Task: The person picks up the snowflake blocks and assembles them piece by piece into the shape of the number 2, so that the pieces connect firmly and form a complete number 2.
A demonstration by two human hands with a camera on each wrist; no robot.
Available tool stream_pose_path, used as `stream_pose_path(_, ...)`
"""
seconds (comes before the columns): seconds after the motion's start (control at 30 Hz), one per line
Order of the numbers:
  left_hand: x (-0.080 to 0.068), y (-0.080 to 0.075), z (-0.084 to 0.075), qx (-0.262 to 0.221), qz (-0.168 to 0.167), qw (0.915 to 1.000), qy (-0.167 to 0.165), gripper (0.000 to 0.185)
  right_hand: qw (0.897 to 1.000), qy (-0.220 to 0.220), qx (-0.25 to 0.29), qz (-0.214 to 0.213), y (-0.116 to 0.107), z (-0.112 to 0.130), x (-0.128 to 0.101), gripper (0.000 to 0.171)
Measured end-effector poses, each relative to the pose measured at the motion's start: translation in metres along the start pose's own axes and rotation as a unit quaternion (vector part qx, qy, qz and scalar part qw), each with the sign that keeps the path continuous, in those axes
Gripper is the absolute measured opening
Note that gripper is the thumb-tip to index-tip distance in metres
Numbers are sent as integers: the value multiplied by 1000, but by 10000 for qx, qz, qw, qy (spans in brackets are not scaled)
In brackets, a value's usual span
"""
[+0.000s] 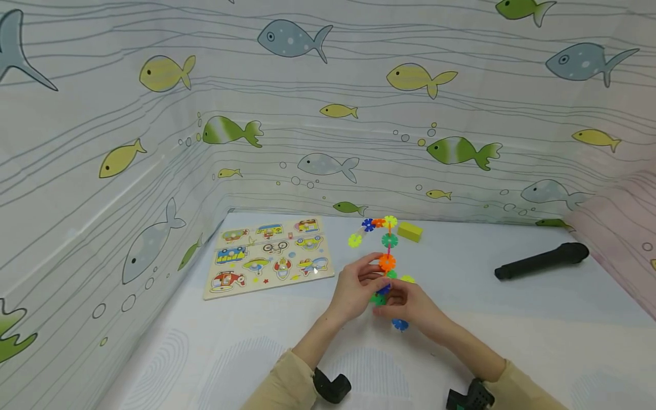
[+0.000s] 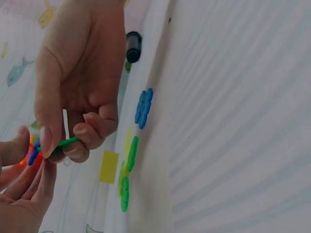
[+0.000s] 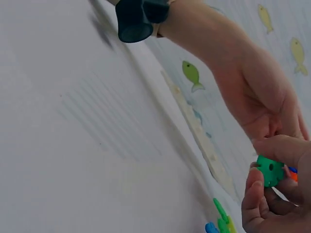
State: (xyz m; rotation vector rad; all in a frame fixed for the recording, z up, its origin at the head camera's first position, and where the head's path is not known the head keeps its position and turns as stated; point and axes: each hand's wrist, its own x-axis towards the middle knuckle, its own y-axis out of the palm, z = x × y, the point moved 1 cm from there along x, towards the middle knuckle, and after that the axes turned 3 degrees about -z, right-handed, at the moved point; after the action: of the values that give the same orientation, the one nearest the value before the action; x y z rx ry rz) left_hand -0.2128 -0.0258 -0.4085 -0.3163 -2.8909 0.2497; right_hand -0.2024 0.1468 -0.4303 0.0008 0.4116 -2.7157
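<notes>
Two bare hands meet above a white worktop [image 1: 287,330], working close together at the near end of a chain of coloured plastic flower discs [image 1: 389,240]. The right hand [image 1: 410,302] pinches a green disc [image 3: 276,175] between thumb and curled fingers. Facing it, the left hand [image 1: 353,289] grips a dark blue disc [image 2: 33,155] between thumb and fingers, with an orange disc [image 1: 387,262] just beyond its thumb. The green and dark blue discs sit edge to edge between the fingertips; whether they are joined cannot be told.

From the hands the chain runs away from the person, through green to yellow, then bends left past orange and blue towards a pale yellow-green disc [image 1: 355,240] beyond the left hand. A lighter blue disc [image 1: 400,324] lies just on the near side of the right hand, and a yellow disc [image 1: 408,279] shows just past its knuckles.

Farther out, beyond both hands and near the chain's bend, is a yellow block [image 1: 410,232]. A wooden puzzle board [image 1: 266,250] with pictured vehicles lies beyond and to the left of the left hand; a black microphone [image 1: 543,261] rests well apart, to the right of the right hand. Beige sleeves [image 1: 282,384] cover the forearms, and a fish-patterned wall covering [image 1: 379,136] rises behind the worktop, beyond the hands.
</notes>
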Motion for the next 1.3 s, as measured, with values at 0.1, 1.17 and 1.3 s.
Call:
stream_pose_path(0.1, 0, 1, 0, -1, -13, 10000, -21, 50, 9995, -40, -211, -216, 1, 0, 0, 48)
stream_pose_path(1.17, -8, -2, -21, -398, 28, 9989, -229, 49, 9992, 17, 354, -196, -1, -7, 0, 34)
stream_pose_path(1.3, -14, -5, -37, -362, 3, 9993, -129, 49, 9994, -42, 323, -80, 0, -7, 0, 35)
